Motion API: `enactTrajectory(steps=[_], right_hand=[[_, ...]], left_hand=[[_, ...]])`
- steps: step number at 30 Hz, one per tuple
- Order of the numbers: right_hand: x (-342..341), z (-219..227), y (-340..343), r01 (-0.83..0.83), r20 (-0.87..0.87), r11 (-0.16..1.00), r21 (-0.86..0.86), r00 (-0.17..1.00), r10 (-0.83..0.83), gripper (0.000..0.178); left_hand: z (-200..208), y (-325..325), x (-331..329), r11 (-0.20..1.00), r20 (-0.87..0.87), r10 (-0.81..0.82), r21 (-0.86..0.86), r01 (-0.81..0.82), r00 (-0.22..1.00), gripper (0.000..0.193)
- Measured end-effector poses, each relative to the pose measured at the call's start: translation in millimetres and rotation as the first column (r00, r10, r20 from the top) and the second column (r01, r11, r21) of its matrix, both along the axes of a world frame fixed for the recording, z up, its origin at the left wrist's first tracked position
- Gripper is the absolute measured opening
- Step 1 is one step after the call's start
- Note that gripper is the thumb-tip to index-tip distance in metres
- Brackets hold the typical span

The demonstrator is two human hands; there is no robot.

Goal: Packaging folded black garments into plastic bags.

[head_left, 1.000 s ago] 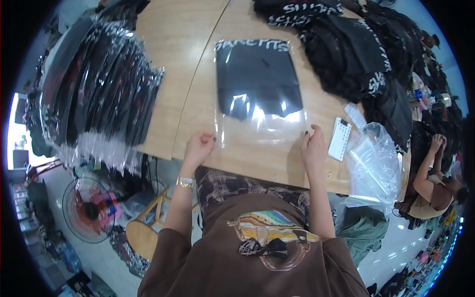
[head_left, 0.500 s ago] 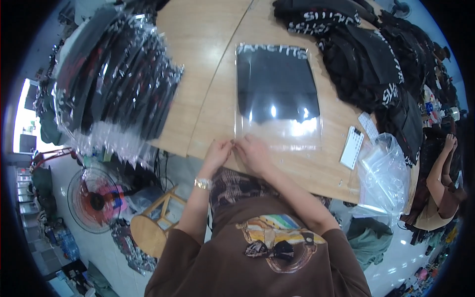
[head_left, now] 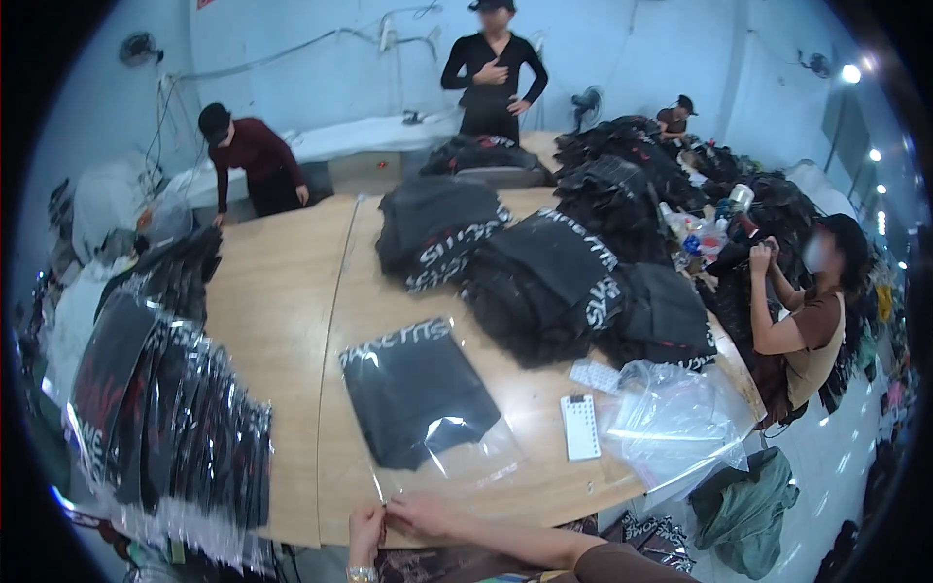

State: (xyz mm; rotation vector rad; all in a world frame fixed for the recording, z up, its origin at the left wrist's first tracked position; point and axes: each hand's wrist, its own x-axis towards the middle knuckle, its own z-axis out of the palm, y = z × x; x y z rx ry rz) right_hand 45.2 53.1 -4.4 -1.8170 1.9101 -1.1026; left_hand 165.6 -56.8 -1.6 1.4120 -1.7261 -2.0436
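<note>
A folded black garment [head_left: 418, 394] with white lettering along its far edge lies flat inside a clear plastic bag [head_left: 491, 464] on the table. The bag's unfilled end points toward me. At its near left corner, by the table's front edge, my left hand [head_left: 365, 534] is closed in a pinch. My right hand [head_left: 425, 516] meets it there, thumb and fingertips pressed together. What sits between the fingertips is too small to make out. A watch [head_left: 362, 574] is on my left wrist.
Bagged black garments [head_left: 175, 418] lie in an overlapping row on the left. Piles of folded black garments [head_left: 544, 282] cover the far right. White label sheets [head_left: 581, 428] and clear empty bags [head_left: 675, 418] lie near right. Several people stand or work around the table [head_left: 267, 282].
The view has tilted up, so the far table, wall and other people now show. My hands stay pinched together by the bag's near left corner. The bagged garment looks unmoved on the table.
</note>
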Motion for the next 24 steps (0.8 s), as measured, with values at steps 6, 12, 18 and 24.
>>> enactTrajectory(steps=[6,12,18,24], right_hand=[[-15,-5,0,-0.106,-0.145,0.994,-0.021,0.984,0.101,0.020],[-23,1,10,-0.014,-0.042,1.000,-0.001,0.999,0.014,0.015],[-20,-3,30,0.123,0.134,0.990,-0.067,0.984,-0.113,0.009],[-14,-4,27,0.136,0.049,0.989,-0.051,0.990,-0.133,0.010]], left_hand=[[1,3,-11,0.994,0.014,0.100,0.045,-0.101,0.995,0.025],[3,6,-19,0.992,0.028,0.109,0.061,-0.111,0.994,0.020],[12,16,-26,0.997,0.009,0.036,0.069,-0.036,0.999,0.017],[24,7,-29,0.979,0.106,-0.146,0.155,0.128,0.984,0.021]])
